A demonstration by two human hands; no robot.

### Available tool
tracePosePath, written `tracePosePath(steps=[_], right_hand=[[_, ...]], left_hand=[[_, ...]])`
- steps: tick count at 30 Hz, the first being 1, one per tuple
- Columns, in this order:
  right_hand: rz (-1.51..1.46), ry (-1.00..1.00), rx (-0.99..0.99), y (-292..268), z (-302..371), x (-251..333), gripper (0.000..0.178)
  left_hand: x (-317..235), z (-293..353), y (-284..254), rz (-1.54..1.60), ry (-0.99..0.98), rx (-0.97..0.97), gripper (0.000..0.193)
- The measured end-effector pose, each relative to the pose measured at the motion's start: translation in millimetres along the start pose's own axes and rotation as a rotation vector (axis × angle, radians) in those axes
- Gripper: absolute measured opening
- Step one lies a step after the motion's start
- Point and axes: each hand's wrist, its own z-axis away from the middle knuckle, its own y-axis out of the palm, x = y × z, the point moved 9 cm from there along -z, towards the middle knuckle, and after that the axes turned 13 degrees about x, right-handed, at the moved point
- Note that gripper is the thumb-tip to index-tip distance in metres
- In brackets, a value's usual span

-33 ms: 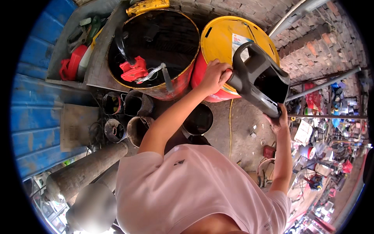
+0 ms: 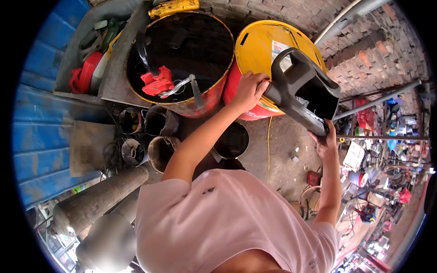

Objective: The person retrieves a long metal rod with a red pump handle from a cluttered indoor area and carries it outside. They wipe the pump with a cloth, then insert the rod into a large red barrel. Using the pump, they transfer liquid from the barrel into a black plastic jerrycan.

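I hold a large black plastic jug [image 2: 298, 75] in front of the red drum with the yellow lid [image 2: 255, 50]. The jug has a loop handle and a wide dark opening facing right. My left hand [image 2: 251, 92] is closed around its narrow end on the left. With fingers curled against the lower right edge, my right hand [image 2: 326, 140] supports the other end; some of those fingers are hidden behind the jug. Left of the yellow-lidded drum stands an open drum [image 2: 214, 93] with a dark inside, and a red hand-crank pump [image 2: 157, 82] is at its near side.
Several dirty buckets [image 2: 163, 152] stand at the left, near a grey metal cylinder [image 2: 98, 195]. A dark round container [image 2: 231, 140] sits on the floor below my left forearm. A metal bin [image 2: 123, 77] holds jugs. Cluttered shelving [image 2: 387, 136] lies to the right, behind metal bars.
The jug has turned very slightly, and a pale glint along the near wall of its opening shows more. Both hands keep their hold.
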Motion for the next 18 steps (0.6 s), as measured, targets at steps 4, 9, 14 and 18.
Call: tracePosePath(steps=[4,9,14,18], right_hand=[[0.139,-0.096,0.072,4,-32,8,0.034],[0.143,-0.056,0.061,24,-43,2,0.033],[0.099,0.054,0.133,25,-55,-9,0.035],[0.041,0.091,0.188,54,-65,-21,0.039]], left_hand=[[72,20,13,0.066,-0.613,0.24,0.056],[96,28,6,0.18,-0.601,-0.055,0.05],[84,30,-3,0.227,-0.512,-0.15,0.044],[99,20,-13,0.36,-0.38,-0.243,0.045]])
